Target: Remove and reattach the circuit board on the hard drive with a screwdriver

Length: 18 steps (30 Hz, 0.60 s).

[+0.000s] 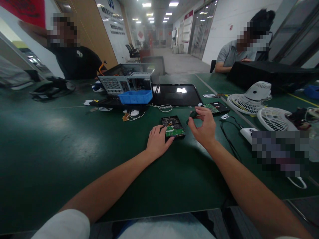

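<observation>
A hard drive [173, 125] lies on the green table with its green circuit board facing up. My left hand [157, 141] grips its left side, fingers over the left edge and thumb by the near edge. Just right of the drive, my right hand [204, 127] is raised a little above the table. Between its thumb and fingers it pinches the dark handle of a screwdriver [192, 115]; the thin tip is hard to make out. Behind that hand rests a second hard drive [216, 107], also with a green board showing.
An open computer case [117, 84] stands at the back, with a blue bin [136, 97] in front. Beside it lies a dark flat panel [177, 94]. White fans [243, 103] and a power strip [249, 134] with cables are on the right. Two people sit across the table [62, 159].
</observation>
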Each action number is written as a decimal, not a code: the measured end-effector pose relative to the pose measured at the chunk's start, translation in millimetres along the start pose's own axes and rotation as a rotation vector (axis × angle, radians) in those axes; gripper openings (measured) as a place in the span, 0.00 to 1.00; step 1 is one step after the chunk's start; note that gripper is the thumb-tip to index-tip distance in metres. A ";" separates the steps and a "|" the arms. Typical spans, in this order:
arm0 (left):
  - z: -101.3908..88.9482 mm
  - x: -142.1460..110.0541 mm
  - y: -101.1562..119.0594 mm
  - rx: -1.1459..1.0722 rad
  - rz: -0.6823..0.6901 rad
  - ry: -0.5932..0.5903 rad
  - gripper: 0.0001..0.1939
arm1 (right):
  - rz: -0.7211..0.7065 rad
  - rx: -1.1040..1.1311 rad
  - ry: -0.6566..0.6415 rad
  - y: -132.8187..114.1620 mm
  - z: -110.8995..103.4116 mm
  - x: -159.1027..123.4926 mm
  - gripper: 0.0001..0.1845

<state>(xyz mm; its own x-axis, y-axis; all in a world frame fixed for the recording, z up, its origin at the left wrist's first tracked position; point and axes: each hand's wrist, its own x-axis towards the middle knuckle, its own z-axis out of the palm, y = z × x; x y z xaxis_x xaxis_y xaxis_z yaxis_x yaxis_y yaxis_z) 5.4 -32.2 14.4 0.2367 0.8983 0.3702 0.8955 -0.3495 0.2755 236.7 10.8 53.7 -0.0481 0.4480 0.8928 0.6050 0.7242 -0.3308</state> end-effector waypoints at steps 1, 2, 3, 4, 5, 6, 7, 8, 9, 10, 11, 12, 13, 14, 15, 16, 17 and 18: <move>0.3 0.0 0.0 0.000 -0.003 0.000 0.28 | 0.000 0.002 0.001 0.6 0.5 -0.3 0.20; 0.8 -0.1 0.0 -0.001 -0.005 0.001 0.28 | 0.002 0.001 0.002 1.1 0.7 -0.5 0.20; 1.4 -0.2 0.0 0.000 -0.005 0.003 0.28 | 0.004 -0.006 0.003 1.2 0.7 -0.6 0.20; 2.0 -0.3 -0.2 0.000 -0.003 0.006 0.28 | 0.005 -0.017 0.005 1.1 0.2 -0.5 0.20; 2.5 -0.4 -0.4 -0.001 -0.001 0.009 0.28 | 0.003 -0.032 0.008 0.7 -0.5 -0.2 0.19; 2.8 -0.5 -0.6 -0.002 0.000 0.012 0.28 | -0.003 -0.048 0.011 0.0 -1.5 0.3 0.19; 3.1 -0.5 -0.8 -0.003 0.000 0.012 0.28 | -0.012 -0.064 0.014 -0.9 -2.6 1.0 0.18; 3.2 -0.5 -1.1 -0.005 -0.001 0.010 0.28 | -0.022 -0.079 0.015 -2.0 -3.7 1.6 0.18; 3.2 -0.5 -1.4 -0.007 -0.002 0.007 0.28 | -0.029 -0.091 0.015 -3.2 -4.6 2.2 0.17; 3.1 -0.4 -1.6 -0.009 -0.003 0.006 0.28 | -0.032 -0.098 0.015 -4.2 -5.2 2.8 0.17; 2.9 -0.4 -1.7 -0.010 -0.003 0.006 0.28 | -0.030 -0.100 0.010 -5.2 -5.6 3.1 0.17; 2.7 -0.3 -1.7 -0.010 -0.002 0.006 0.28 | -0.025 -0.096 0.005 -5.8 -5.6 3.2 0.17; 2.4 -0.3 -1.6 -0.008 -0.002 0.006 0.28 | -0.021 -0.087 -0.003 -6.2 -5.3 3.1 0.18; 2.1 -0.3 -1.5 -0.005 -0.002 0.006 0.28 | -0.018 -0.077 -0.009 -6.3 -4.8 2.8 0.19; 1.7 -0.3 -1.3 -0.003 -0.002 0.004 0.28 | -0.016 -0.065 -0.014 -6.0 -4.1 2.4 0.19; 1.3 -0.3 -1.1 -0.002 -0.003 0.000 0.28 | -0.015 -0.056 -0.017 -5.5 -3.5 1.9 0.20; 0.8 -0.3 -0.9 -0.002 -0.004 -0.004 0.28 | -0.011 -0.053 -0.019 -4.9 -3.0 1.3 0.20; 0.2 -0.4 -0.7 -0.003 -0.006 -0.007 0.28 | -0.006 -0.054 -0.021 -4.3 -2.6 0.8 0.20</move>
<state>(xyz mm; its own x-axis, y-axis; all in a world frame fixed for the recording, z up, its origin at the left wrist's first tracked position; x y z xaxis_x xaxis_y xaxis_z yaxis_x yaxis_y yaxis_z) 4.8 -32.2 13.9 0.2336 0.9023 0.3623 0.8957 -0.3447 0.2809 236.1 6.7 56.7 -0.0675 0.4550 0.8879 0.6469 0.6975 -0.3082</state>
